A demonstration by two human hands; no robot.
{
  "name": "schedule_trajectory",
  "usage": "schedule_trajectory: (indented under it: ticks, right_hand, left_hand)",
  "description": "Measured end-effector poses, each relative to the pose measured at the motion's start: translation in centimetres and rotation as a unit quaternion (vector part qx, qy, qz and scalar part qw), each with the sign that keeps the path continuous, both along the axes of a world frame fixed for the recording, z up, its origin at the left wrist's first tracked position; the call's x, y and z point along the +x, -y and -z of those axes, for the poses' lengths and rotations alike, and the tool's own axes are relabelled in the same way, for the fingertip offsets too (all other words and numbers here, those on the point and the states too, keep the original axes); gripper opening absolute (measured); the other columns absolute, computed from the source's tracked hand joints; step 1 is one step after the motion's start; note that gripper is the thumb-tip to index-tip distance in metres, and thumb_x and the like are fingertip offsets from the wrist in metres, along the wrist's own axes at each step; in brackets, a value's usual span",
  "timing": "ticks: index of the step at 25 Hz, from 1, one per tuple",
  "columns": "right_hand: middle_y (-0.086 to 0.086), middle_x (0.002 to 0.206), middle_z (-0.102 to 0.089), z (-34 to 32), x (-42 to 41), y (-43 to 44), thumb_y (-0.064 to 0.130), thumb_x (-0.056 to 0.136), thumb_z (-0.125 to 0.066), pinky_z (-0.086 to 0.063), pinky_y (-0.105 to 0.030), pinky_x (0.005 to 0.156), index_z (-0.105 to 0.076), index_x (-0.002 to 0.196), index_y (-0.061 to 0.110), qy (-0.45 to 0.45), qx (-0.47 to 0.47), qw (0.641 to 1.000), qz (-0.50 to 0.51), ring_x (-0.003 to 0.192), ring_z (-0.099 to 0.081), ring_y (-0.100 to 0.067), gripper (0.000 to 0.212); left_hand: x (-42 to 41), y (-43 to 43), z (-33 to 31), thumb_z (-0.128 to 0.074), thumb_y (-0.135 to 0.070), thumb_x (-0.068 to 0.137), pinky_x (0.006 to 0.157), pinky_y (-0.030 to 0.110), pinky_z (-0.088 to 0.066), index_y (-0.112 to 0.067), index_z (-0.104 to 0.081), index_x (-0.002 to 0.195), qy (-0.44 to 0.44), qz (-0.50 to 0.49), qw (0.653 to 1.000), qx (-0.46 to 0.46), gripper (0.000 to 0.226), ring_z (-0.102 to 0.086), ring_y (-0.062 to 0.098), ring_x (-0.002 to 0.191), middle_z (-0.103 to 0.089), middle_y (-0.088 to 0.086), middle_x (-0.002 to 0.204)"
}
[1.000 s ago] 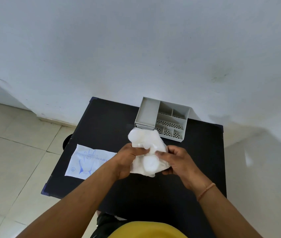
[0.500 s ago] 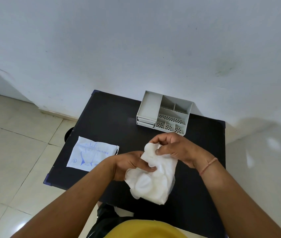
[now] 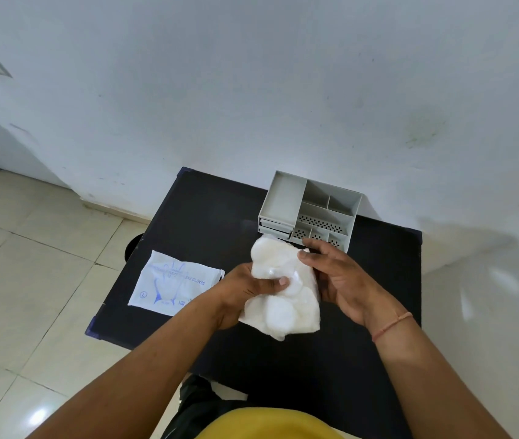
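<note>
I hold a clear plastic bag of white cotton balls (image 3: pixel 283 293) above the middle of a black table (image 3: pixel 195 217). My left hand (image 3: pixel 245 293) grips the bag's left side, thumb pressed across its front. At the bag's upper right edge is my right hand (image 3: pixel 337 274), thumb against the bag and fingers stretched out behind it. A grey desk organiser (image 3: pixel 310 210) with several empty compartments stands just beyond the bag, at the table's back.
A flat white packet of gloves (image 3: pixel 172 283) with blue print lies on the table's left part. The table stands against a white wall (image 3: pixel 252 90), with pale floor tiles (image 3: pixel 30 264) to the left. A thin cord bracelet (image 3: pixel 393 324) circles my right wrist.
The bag has been raised and turned upright, its top now near the organiser. My right hand moved from pinching the bag's top to its right side, fingers straighter.
</note>
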State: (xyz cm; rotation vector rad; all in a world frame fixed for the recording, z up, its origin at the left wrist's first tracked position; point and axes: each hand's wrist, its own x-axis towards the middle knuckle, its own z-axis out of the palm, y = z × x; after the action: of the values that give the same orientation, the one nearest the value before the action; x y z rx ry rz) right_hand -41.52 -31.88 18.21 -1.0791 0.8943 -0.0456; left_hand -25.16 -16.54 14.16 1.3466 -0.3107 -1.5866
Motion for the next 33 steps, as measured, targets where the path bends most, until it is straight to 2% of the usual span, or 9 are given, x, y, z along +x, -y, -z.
schedule_trajectory:
  ticks: [2,5,8,12,17,21,28,30,33]
  right_hand:
    - [-0.011,0.125,-0.078,0.7,-0.5,-0.7,0.027,0.092,-0.078,-0.060,-0.061,0.098,-0.071,0.128,0.022,-0.003,0.005,1.000,-0.003,0.114,-0.075,-0.034,0.037]
    - [-0.012,0.119,-0.080,1.6,-0.7,-1.7,0.019,0.090,-0.080,-0.065,-0.050,0.083,-0.076,0.118,0.016,-0.029,-0.030,0.999,0.027,0.107,-0.078,-0.033,0.028]
    - [-0.014,0.120,-0.079,1.6,-0.6,-1.8,0.015,0.090,-0.080,-0.064,-0.042,0.073,-0.077,0.116,0.016,-0.020,-0.043,0.997,0.056,0.104,-0.078,-0.032,0.027]
    - [-0.013,0.124,-0.078,1.0,-0.6,-2.2,0.023,0.093,-0.076,-0.059,-0.061,0.095,-0.073,0.126,0.016,0.036,0.035,0.997,0.066,0.112,-0.076,-0.036,0.035]
    - [-0.011,0.118,-0.081,1.9,-0.9,-3.1,0.013,0.089,-0.080,-0.064,-0.054,0.089,-0.075,0.122,0.017,0.004,-0.019,0.998,0.059,0.107,-0.078,-0.033,0.034]
    - [-0.011,0.117,-0.081,1.9,-1.0,-2.8,0.012,0.087,-0.082,-0.065,-0.051,0.086,-0.076,0.121,0.017,0.006,-0.022,0.998,0.057,0.105,-0.079,-0.032,0.034]
    - [-0.018,0.129,-0.075,2.2,-1.3,-2.4,0.003,0.084,-0.077,-0.060,-0.058,0.091,-0.070,0.132,0.013,0.074,0.161,0.979,0.100,0.118,-0.071,-0.041,0.049]
    - [-0.019,0.134,-0.073,2.5,-1.4,-2.2,0.004,0.082,-0.079,-0.057,-0.061,0.095,-0.068,0.135,0.013,0.091,0.186,0.973,0.105,0.124,-0.068,-0.044,0.055]
    - [-0.019,0.134,-0.073,2.7,-1.3,-2.3,0.006,0.081,-0.081,-0.055,-0.062,0.099,-0.067,0.134,0.011,0.072,0.170,0.978,0.098,0.125,-0.067,-0.046,0.056]
  left_hand:
    - [0.0,0.2,0.0,-0.092,-0.033,0.081,0.105,0.072,-0.052,-0.006,-0.071,0.133,-0.014,-0.040,0.999,-0.005,0.062,-0.072,0.044,0.121,-0.076,0.022,0.130]
    - [0.5,0.3,-0.4,-0.078,-0.057,0.088,0.107,0.066,-0.054,-0.014,-0.067,0.139,-0.046,-0.045,0.998,0.010,0.067,-0.071,0.044,0.125,-0.075,0.019,0.134]
    - [0.6,0.7,-0.7,-0.063,-0.053,0.101,0.108,0.062,-0.055,-0.013,-0.067,0.138,-0.053,-0.075,0.995,0.034,0.054,-0.073,0.041,0.122,-0.077,0.018,0.131]
    - [0.0,1.3,-0.5,-0.066,-0.041,0.102,0.094,0.053,-0.061,-0.007,-0.068,0.134,-0.014,-0.100,0.995,0.002,0.047,-0.076,0.038,0.116,-0.076,0.021,0.129]
    - [0.3,1.2,-0.7,-0.061,-0.066,0.096,0.107,0.063,-0.055,-0.019,-0.068,0.140,-0.053,-0.078,0.995,0.015,0.065,-0.071,0.042,0.124,-0.075,0.018,0.134]
    - [0.3,1.3,-1.1,-0.058,-0.062,0.100,0.108,0.061,-0.056,-0.018,-0.069,0.137,-0.031,-0.083,0.995,0.054,0.059,-0.075,0.038,0.118,-0.080,0.014,0.125]
    - [1.1,1.6,-0.6,-0.032,-0.085,0.095,0.099,0.051,-0.057,-0.004,-0.074,0.131,-0.128,-0.119,0.985,-0.004,0.097,-0.075,0.037,0.106,-0.078,0.021,0.115]
    - [1.1,1.8,-0.5,-0.033,-0.078,0.100,0.097,0.052,-0.060,-0.005,-0.071,0.136,-0.154,-0.129,0.980,-0.007,0.090,-0.075,0.039,0.110,-0.077,0.021,0.122]
    - [0.7,2.3,-0.7,-0.053,-0.060,0.103,0.100,0.053,-0.059,-0.014,-0.074,0.134,-0.092,-0.119,0.989,-0.008,0.059,-0.075,0.037,0.116,-0.078,0.017,0.126]
